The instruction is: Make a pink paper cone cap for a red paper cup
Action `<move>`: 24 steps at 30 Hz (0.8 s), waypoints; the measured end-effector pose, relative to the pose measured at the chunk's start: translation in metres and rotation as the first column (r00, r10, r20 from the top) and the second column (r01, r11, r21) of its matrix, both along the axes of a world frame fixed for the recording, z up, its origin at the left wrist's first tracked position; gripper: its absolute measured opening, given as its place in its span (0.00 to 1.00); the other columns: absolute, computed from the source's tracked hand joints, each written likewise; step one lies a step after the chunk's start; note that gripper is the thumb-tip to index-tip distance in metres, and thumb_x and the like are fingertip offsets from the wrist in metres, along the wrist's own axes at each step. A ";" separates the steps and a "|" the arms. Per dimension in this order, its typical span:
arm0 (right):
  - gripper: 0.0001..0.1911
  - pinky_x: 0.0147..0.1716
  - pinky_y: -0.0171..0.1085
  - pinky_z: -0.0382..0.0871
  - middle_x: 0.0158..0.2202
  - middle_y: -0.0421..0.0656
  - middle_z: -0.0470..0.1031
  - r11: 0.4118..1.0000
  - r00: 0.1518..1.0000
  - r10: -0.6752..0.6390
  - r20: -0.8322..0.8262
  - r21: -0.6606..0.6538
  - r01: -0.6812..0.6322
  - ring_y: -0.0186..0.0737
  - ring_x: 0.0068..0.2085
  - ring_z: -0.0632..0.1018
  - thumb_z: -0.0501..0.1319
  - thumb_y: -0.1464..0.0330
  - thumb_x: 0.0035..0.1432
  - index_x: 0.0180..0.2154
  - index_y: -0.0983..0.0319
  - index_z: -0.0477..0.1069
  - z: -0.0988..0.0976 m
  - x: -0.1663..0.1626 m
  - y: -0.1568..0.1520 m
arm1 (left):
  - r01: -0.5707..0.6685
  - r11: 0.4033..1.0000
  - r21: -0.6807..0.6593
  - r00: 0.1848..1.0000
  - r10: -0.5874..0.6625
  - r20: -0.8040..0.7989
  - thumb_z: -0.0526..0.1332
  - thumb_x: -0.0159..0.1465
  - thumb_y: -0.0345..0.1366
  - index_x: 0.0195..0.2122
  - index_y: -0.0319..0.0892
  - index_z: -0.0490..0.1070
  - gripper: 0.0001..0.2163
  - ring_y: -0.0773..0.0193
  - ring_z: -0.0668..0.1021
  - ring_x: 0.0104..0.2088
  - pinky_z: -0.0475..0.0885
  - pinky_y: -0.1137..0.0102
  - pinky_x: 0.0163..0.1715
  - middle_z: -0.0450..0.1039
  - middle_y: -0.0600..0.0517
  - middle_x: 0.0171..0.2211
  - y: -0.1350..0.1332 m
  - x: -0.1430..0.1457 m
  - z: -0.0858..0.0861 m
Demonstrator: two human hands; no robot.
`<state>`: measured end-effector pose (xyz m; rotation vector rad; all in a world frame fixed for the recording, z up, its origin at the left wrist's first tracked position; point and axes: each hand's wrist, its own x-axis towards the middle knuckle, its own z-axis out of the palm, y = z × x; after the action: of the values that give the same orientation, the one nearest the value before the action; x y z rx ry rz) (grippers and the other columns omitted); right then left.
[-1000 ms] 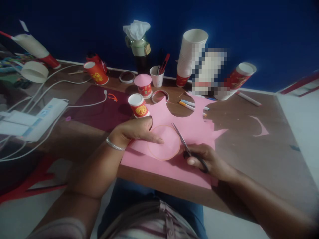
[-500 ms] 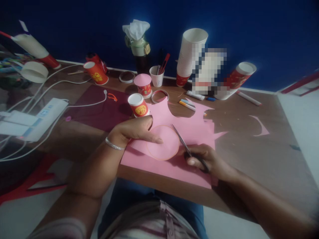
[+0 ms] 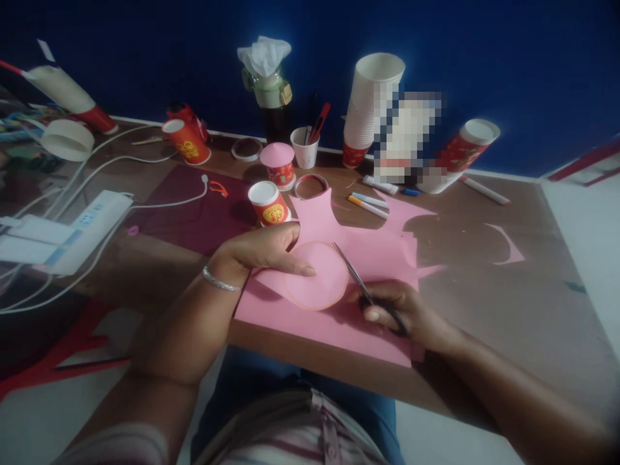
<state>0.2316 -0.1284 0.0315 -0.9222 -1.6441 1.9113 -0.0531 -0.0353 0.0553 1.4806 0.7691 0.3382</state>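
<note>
Bearing a thin orange circle [image 3: 317,284] and curved cut-outs, the pink paper [image 3: 332,274] is held over pink sheets [image 3: 320,326] at the near edge of the table [image 3: 484,310]. The left hand [image 3: 271,248] pinches it, thumb on top; the right hand [image 3: 400,307] grips black-handled scissors [image 3: 357,279], blades beside the circle. Just beyond, a red cup [image 3: 264,210] shows a gold emblem [image 3: 273,214], its characters too small to read.

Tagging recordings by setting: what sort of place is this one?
Probably a craft workspace: the right hand holds scissors beside a drawn circle on pink paper, with markers lying farther back on the table.
</note>
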 end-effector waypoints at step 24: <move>0.28 0.21 0.31 0.56 0.23 0.35 0.61 0.998 0.998 -0.011 0.062 0.065 0.006 0.30 0.25 0.58 0.64 0.45 0.64 0.39 0.66 0.77 -0.002 0.004 0.001 | -0.079 0.997 -0.027 0.995 0.080 0.061 0.80 0.47 0.38 0.32 0.41 0.73 0.18 0.62 0.78 0.32 0.72 0.73 0.31 0.76 0.52 0.30 0.001 0.004 0.007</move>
<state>0.2353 -0.1274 0.0299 -0.9702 -1.7249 1.8290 -0.0487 -0.0341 0.0627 1.4122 0.7811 0.4319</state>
